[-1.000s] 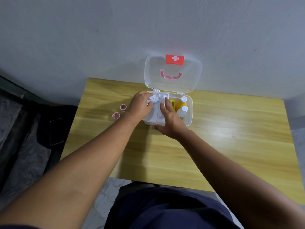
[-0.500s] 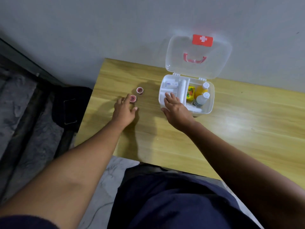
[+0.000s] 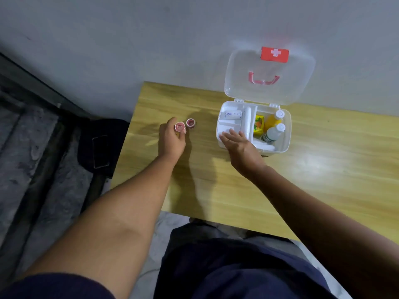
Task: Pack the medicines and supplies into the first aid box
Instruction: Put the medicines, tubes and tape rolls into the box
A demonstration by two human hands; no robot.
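The white first aid box [image 3: 287, 134] stands open on the wooden table [image 3: 280, 190], its clear lid [image 3: 269, 91] with a red cross leaning on the wall. Inside lie a white tube [image 3: 233, 114], a white roll [image 3: 246, 121], a yellow packet [image 3: 259, 125], an orange bottle [image 3: 273, 120] and a white bottle [image 3: 273, 133]. My left hand [image 3: 171, 140] grips a small red-topped jar [image 3: 179, 126] between thumb and fingers. A second red-topped jar [image 3: 191, 123] sits just right of it. My right hand [image 3: 239, 145] rests flat on the box's front left corner, fingers spread.
The table's left edge runs close to my left hand. A dark bag [image 3: 101, 145] lies on the floor beyond that edge. The grey wall [image 3: 151, 39] stands directly behind the table and box.
My left hand left the box, moved left to the two jars and closed on the nearer one. My right hand stayed at the box's front left corner.
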